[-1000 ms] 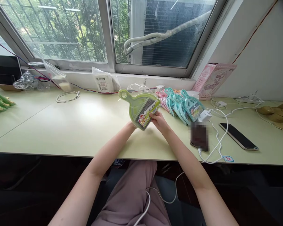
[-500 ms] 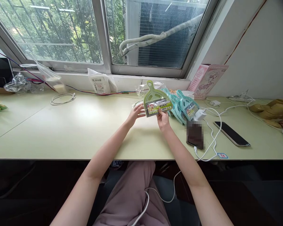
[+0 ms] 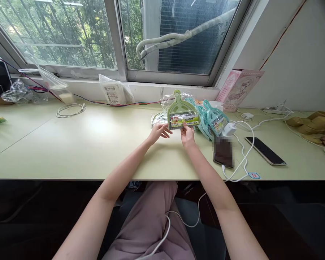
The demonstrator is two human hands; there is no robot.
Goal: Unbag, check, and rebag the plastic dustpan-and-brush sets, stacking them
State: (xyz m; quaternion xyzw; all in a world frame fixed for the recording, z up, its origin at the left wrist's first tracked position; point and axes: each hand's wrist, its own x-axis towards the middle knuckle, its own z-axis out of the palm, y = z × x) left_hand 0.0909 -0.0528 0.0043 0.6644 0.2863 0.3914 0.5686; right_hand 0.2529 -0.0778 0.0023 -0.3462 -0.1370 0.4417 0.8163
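A green mini dustpan and brush set in clear wrapping stands up above the table, its printed label facing me. My right hand pinches its lower edge, thumb in front. At the lower left corner, my left hand is open with fingers stretched, close to the set; whether it touches cannot be told. Behind that hand lies another wrapped green set, partly hidden. To the right, several turquoise dustpan sets lie in an overlapping pile.
Right of the pile are a white charger, a blurred-out phone, white cables and a dark phone. A pink box and a wrapped packet stand by the window. A coiled cable lies left.
My left hand has drawn slightly down from the green set's side, its fingers now below the left corner. The set has shifted a little right in view, still held by my right hand.
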